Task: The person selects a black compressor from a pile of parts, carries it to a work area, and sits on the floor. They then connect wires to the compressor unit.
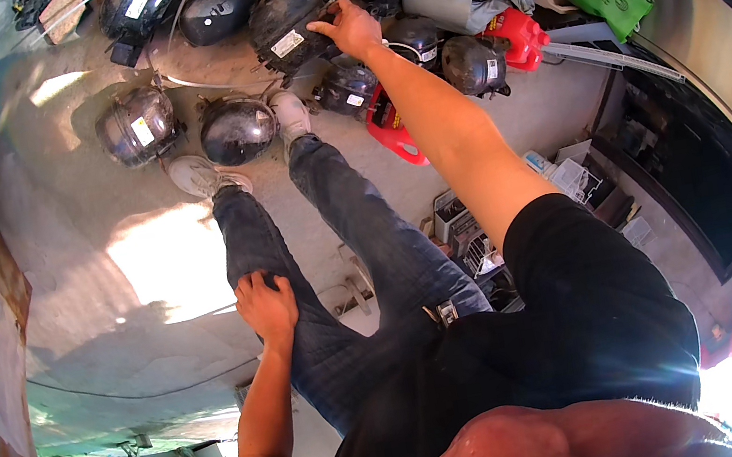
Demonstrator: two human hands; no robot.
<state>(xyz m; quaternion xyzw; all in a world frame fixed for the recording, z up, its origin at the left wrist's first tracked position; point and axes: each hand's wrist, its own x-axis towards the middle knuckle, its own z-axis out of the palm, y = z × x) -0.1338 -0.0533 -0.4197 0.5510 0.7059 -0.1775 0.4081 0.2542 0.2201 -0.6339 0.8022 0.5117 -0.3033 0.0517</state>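
Far ahead, my right hand [352, 30] is on the right end of a black compressor [290, 24] with a white label, its thumb stretched across the top and its fingers bent at the edge. The fingertips are partly hidden. My left hand [266, 305] lies on my left thigh with its fingers apart and holds nothing. Close to my shoes, a dark domed compressor [238, 130] and another labelled compressor [136, 127] stand on the floor. Just right of my foot is a smaller black compressor [347, 87].
More compressors, such as a rounded black one [217, 10], crowd the far side. Two red plastic jugs [519, 39] [397, 134] stand to the right, near a green bag [612, 2] and a metal bar [615, 57]. A dark flat panel [692, 161] leans at far right.
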